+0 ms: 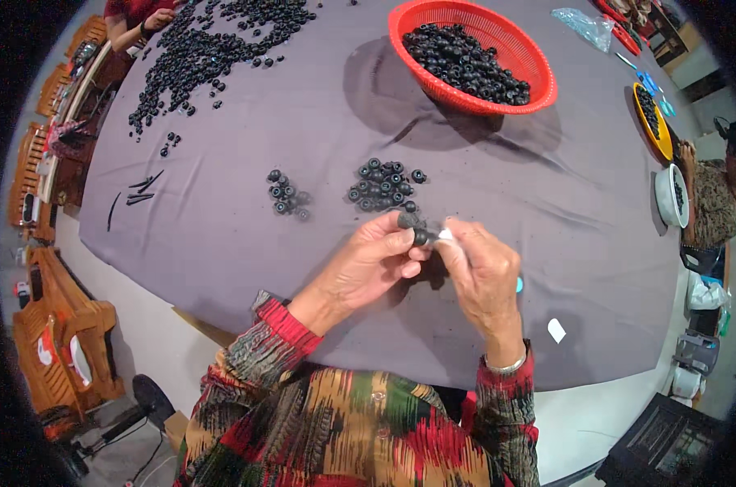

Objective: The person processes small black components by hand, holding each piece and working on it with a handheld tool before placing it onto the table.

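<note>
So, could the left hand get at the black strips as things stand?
Probably yes: the left hand has just cloth between it and the strips, but it's holding a black piece.

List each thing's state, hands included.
Left hand: pinching a small black piece
Right hand: closed on something white, partly hidden
Red basket: partly filled with black pieces
Yellow container: holding dark pieces
White bowl: holding dark contents
Loose black pieces: scattered
Plastic bag: crumpled
Tablecloth: creased
</note>
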The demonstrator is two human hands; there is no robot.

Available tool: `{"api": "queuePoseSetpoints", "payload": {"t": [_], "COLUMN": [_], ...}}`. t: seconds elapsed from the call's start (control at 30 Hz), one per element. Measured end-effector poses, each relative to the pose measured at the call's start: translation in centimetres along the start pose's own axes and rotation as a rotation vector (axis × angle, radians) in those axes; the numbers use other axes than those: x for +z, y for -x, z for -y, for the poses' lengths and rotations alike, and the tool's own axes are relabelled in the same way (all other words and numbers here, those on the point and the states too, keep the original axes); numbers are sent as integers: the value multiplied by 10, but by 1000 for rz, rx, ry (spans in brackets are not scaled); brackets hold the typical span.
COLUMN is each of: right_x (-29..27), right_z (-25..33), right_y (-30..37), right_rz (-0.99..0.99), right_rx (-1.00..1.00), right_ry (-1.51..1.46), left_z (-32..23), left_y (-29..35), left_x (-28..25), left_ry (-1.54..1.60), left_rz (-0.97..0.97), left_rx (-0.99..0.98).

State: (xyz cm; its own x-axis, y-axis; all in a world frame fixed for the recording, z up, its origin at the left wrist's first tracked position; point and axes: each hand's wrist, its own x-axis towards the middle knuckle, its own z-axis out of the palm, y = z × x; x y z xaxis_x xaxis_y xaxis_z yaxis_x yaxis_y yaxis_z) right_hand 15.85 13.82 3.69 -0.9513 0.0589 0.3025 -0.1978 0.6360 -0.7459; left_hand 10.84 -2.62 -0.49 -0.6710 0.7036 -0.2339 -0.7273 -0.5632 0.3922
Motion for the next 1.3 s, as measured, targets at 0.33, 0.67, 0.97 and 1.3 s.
{"api": "queuePoseSetpoints", "payload": {"t": [0.33, 0.67, 0.97, 1.3], "right_x": [10, 34, 38, 37], "right_z": [-4, -6, -2, -23], "right_y": [1, 6, 6, -63], "right_rz": [-124, -358, -255, 66], "right_rx": [-260, -482, -471, -223], "right_ry": [-12, 211, 295, 414], "left_z": [3, 6, -25, -107], "left_y": [0, 5, 37, 70], "left_x": [-3, 1, 8, -65], "left_ry": [-31, 86, -274, -1274], "left_rz": [59, -15, -352, -687], "left_rx": [-33, 5, 314, 782]}}
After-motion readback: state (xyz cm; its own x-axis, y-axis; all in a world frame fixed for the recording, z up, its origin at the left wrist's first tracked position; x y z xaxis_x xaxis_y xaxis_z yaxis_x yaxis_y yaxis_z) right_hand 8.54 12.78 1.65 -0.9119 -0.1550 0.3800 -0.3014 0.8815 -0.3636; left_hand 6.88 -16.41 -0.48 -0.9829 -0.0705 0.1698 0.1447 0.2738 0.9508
